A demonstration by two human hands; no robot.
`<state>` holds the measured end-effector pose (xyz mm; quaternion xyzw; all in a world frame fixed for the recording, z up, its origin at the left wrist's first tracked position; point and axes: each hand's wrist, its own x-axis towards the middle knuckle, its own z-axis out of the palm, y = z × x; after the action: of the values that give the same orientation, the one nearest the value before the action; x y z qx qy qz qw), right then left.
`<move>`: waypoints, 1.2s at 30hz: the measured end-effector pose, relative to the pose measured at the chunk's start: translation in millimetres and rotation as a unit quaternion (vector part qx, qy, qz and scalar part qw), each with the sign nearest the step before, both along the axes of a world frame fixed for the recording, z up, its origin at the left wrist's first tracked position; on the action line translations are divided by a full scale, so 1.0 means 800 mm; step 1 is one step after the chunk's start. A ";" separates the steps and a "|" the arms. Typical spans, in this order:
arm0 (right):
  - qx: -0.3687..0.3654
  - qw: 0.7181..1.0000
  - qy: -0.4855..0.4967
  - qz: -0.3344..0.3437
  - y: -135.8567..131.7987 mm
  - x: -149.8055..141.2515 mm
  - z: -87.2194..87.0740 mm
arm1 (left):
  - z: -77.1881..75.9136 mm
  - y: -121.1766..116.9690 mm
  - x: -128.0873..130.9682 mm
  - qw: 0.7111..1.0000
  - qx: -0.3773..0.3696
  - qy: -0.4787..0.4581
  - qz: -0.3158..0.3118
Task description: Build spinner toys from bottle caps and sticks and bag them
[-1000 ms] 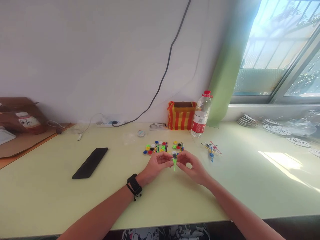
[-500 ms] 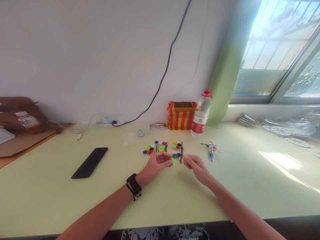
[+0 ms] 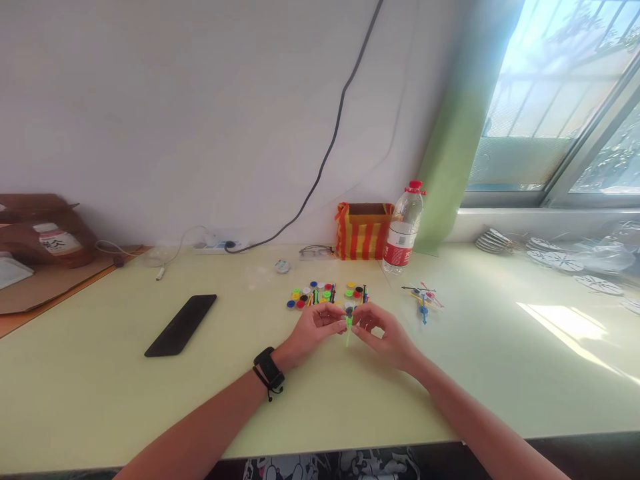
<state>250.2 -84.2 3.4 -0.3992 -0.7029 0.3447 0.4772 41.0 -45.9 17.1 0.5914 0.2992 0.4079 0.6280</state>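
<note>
Between the fingertips of my left hand (image 3: 320, 327) and my right hand (image 3: 381, 333) is a thin bright green arrow pointer (image 3: 349, 325) with a small dark round piece at its upper part. Both hands pinch it from opposite sides, just above the table. Which hand grips which part is too small to tell. Just beyond the fingers lie several coloured round discs (image 3: 314, 285) and several arrow pointers (image 3: 333, 293), partly hidden by my hands. To the right, several pointers with discs on them, one of them a blue arrow (image 3: 424, 310), lie in a loose group.
A black phone-like slab (image 3: 181, 325) lies at left. Behind stand a striped bag (image 3: 365, 231) and a plastic bottle (image 3: 401, 230). Glasses (image 3: 316, 251) lie near the wall. Round patterned plates (image 3: 560, 260) are at far right; a cardboard box (image 3: 50, 293) is at far left.
My right hand has moved left from beside the loose pointers to the green pointer and now pinches it. My left hand stays nearly in place with the pointer.
</note>
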 end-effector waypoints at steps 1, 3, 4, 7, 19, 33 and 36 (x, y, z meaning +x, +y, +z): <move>0.008 1.000 -0.005 -0.003 0.000 0.000 -0.001 | 0.000 0.000 0.000 1.000 -0.001 -0.001 0.001; 0.029 0.999 -0.010 -0.014 -0.001 0.001 -0.003 | 0.000 0.001 0.000 1.000 -0.001 -0.001 0.001; 0.038 0.999 -0.007 -0.022 -0.001 0.001 -0.003 | 0.000 0.001 0.000 1.000 -0.001 -0.001 0.000; 0.051 0.997 0.016 -0.047 -0.003 0.002 -0.004 | 0.000 0.000 0.000 1.000 0.002 0.005 0.002; -0.010 0.999 0.038 -0.006 -0.002 0.004 0.005 | -0.006 0.004 -0.001 1.000 0.006 -0.008 -0.005; -0.183 0.974 0.126 0.048 0.003 0.012 0.010 | -0.013 0.009 -0.001 0.999 0.005 -0.007 0.046; -0.151 0.979 0.138 0.011 0.003 0.010 0.010 | -0.011 0.007 0.000 0.999 0.003 -0.005 0.042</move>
<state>258.3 -81.5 11.6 -0.4072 -0.5745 0.5037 0.5004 40.9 -40.1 8.3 0.5783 0.3188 0.4380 0.6100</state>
